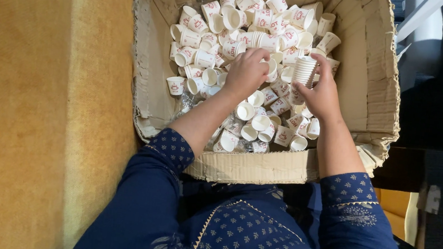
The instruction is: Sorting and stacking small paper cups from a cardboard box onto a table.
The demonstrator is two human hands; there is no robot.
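Observation:
A worn cardboard box (378, 96) rests against my lap, filled with several small white paper cups with red prints (214, 29). My right hand (319, 93) grips a stack of nested white cups (303, 72), held upright over the right side of the pile. My left hand (245, 71) reaches into the middle of the pile, its fingers curled around a single loose cup (270, 67) next to the stack. Crumpled clear plastic wrap (185, 102) lies under the cups near the box's left wall.
A mustard-yellow surface (33, 106) runs along the left of the box. Dark floor and grey furniture parts (431, 31) lie to the right. My dark blue patterned sleeves (164, 151) and lap fill the bottom of the view.

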